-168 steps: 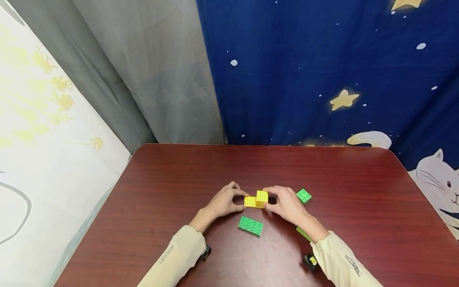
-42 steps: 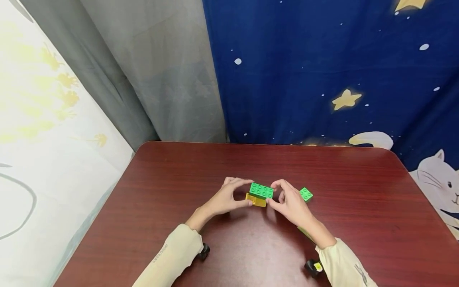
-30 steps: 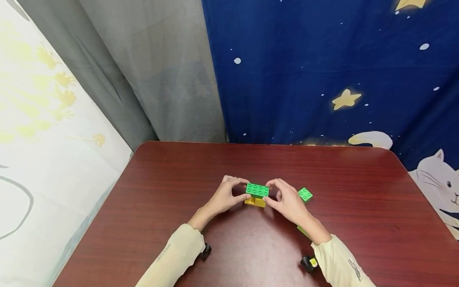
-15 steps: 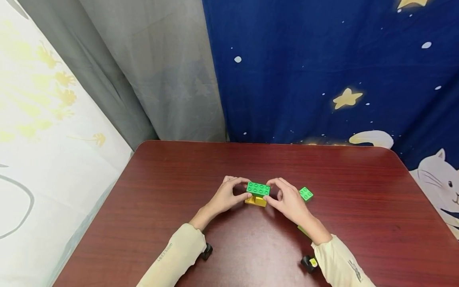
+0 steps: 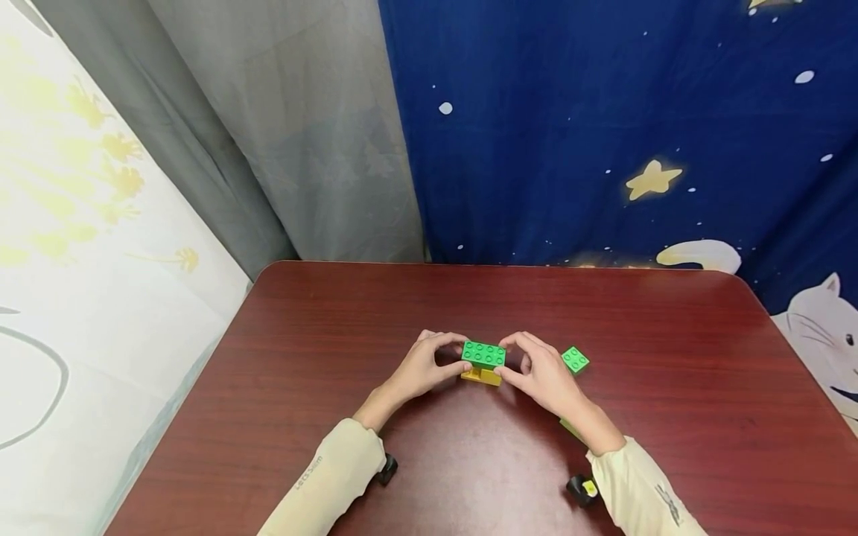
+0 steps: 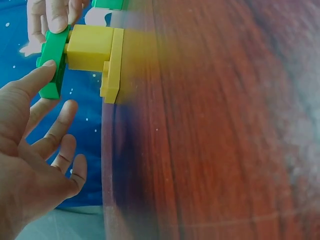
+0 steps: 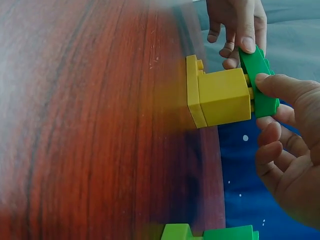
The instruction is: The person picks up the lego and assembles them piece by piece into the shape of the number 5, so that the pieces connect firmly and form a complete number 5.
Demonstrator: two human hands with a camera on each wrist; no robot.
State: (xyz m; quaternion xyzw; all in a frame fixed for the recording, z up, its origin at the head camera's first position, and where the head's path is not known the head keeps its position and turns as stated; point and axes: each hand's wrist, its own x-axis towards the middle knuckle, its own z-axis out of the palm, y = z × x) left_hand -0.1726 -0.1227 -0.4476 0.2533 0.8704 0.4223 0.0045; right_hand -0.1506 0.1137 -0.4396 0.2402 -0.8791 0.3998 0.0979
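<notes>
My left hand (image 5: pixel 418 368) and right hand (image 5: pixel 539 372) pinch a green eight-stud toy brick (image 5: pixel 484 353) by its two ends, thumbs on the near side. Beneath it, on the table, stands a yellow brick stack (image 5: pixel 481 377): a tall block (image 7: pixel 223 97) on one end of a flat plate (image 6: pixel 114 67). Both wrist views show the block's studs between it and the green brick, which is not fully seated and sits slightly tilted. The green brick overhangs the plate's lower end.
On the dark red table (image 5: pixel 335 320), a small green four-stud brick (image 5: pixel 575 360) lies beyond my right hand. A lime-green piece (image 5: pixel 568 427) is partly hidden under my right wrist. Black wrist cameras (image 5: pixel 582 490) hang below both cuffs. Curtains (image 5: pixel 536 134) stand behind the table.
The green brick has gone from the table's near side to above the yellow stack, now in both hands. It has shifted left and levelled since 1.4 s ago; the last half second shows little movement.
</notes>
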